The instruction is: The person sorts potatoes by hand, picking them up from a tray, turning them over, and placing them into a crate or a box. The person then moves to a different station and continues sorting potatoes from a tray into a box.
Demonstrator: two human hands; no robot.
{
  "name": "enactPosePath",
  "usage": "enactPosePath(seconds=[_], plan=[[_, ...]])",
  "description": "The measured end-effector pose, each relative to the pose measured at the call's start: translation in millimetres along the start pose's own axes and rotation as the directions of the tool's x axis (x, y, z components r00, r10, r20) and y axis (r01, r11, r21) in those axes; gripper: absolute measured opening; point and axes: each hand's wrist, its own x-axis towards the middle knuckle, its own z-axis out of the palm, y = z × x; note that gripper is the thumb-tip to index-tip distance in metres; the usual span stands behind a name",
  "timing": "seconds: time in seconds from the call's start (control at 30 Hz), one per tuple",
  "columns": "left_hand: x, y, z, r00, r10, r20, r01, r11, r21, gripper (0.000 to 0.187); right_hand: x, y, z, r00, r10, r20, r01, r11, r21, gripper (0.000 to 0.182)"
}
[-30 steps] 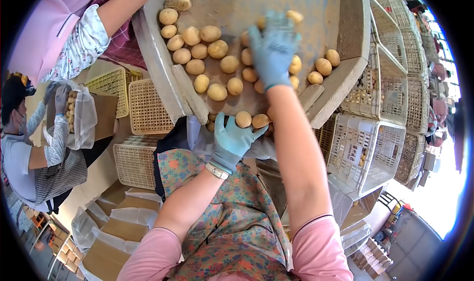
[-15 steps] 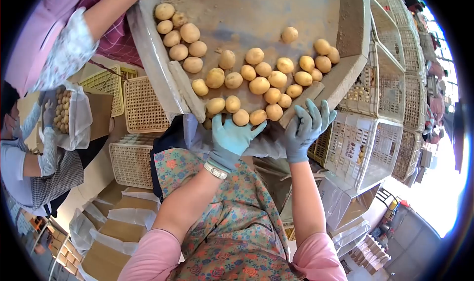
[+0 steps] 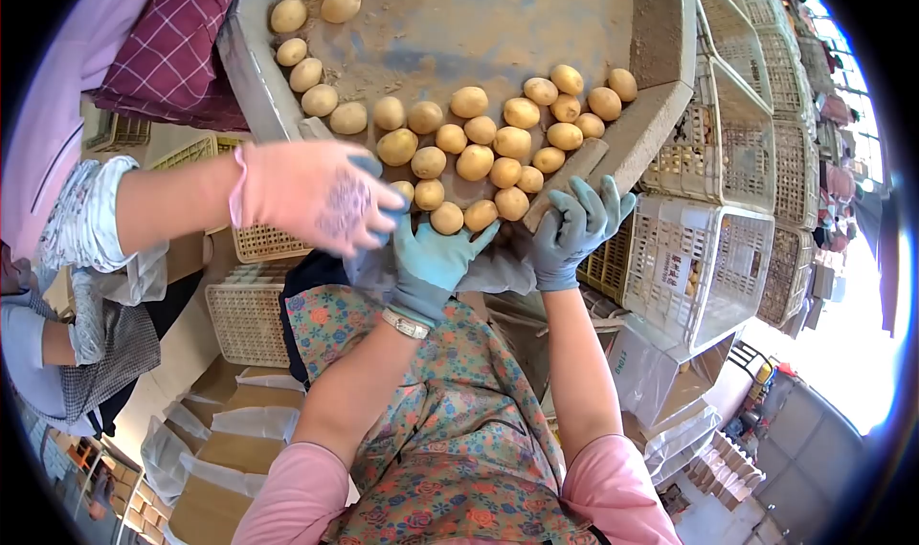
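Note:
My left hand (image 3: 434, 266), in a blue-grey glove, is at the mouth of a metal chute (image 3: 459, 52) with fingers and thumb spread beneath the lowest potatoes (image 3: 447, 218). A potato (image 3: 481, 215) lies near its thumb. My right hand (image 3: 571, 239), gloved alike, rests beside a wooden strip (image 3: 565, 183) at the right edge of the mouth, fingers apart and holding nothing. Several more potatoes (image 3: 475, 162) are spread on the chute above both hands. Just left of my left hand reaches another person's pink-gloved hand (image 3: 321, 196), blurred at the fingers.
White plastic crates (image 3: 697, 272) stand stacked on the right. More crates (image 3: 247, 323) are at lower left, near cardboard boxes lined with white sheets (image 3: 239, 435). At far left another person's sleeve (image 3: 88, 315) shows. Metal side walls (image 3: 661, 124) border the chute.
The other person's pink-gloved hand has come in from the left toward the chute mouth. Potatoes at the upper left have shifted, and fewer lie there. My hands keep nearly the same pose.

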Motion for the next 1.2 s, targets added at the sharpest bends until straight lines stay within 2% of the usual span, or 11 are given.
enactPosePath(seconds=[0.17,0.3,0.33,0.6,0.7,0.77,0.8,0.87,1.0,1.13,1.2], plan=[[-0.5,4.2,-4.3,0.999,0.033,-0.041,-0.032,0.999,0.032,0.065,0.9,-1.5,-1.0,1.000,-0.009,-0.003,0.009,1.000,-0.007,0.019],[-0.7,9.1,-10.1,0.989,0.068,-0.135,-0.052,0.992,0.115,0.072,3.2,-4.7,-3.9,1.000,0.004,0.022,-0.003,1.000,-0.013,0.018],[0.5,11.3,-15.3,0.995,0.055,-0.089,-0.047,0.995,0.089,0.077,3.9,-6.0,-4.8,1.000,0.010,0.018,-0.010,1.000,-0.001,0.019],[-8.7,8.7,14.3,0.978,0.094,-0.186,-0.068,0.988,0.139,0.074,4.5,-9.1,-4.0,0.999,0.048,0.024,-0.047,0.999,-0.023,0.022],[0.9,11.7,-16.8,0.975,0.130,-0.183,-0.089,0.972,0.218,0.068,3.4,-7.6,-2.9,0.999,0.052,0.010,-0.052,0.999,-0.018,0.023],[9.0,13.1,-31.6,0.952,0.283,-0.117,-0.218,0.895,0.390,0.065,3.2,-7.7,-1.8,0.999,0.043,-0.007,-0.043,0.999,-0.027,0.023],[6.6,13.3,-27.0,0.952,0.285,-0.116,-0.220,0.894,0.390,0.065,3.4,-8.1,-1.5,0.999,0.042,-0.007,-0.043,0.999,-0.024,0.023],[-2.0,10.9,-8.9,0.998,0.064,0.001,-0.064,0.997,0.043,0.067,3.4,-8.6,-2.4,0.999,0.046,-0.007,-0.047,0.999,-0.026,0.023],[-3.2,3.2,7.1,0.997,-0.031,0.076,0.037,0.995,-0.088,0.075,2.7,-8.3,-2.5,0.999,0.053,0.004,-0.053,0.998,-0.030,0.023],[-1.4,0.5,4.0,0.997,-0.015,0.078,0.019,0.999,-0.049,0.075,3.8,-8.4,-1.9,0.999,0.046,-0.001,-0.046,0.998,-0.035,0.022],[-2.7,-0.7,9.9,0.999,0.001,-0.033,-0.003,0.998,-0.062,0.075,2.7,-7.4,-1.1,0.999,0.040,-0.013,-0.041,0.998,-0.039,0.021]])
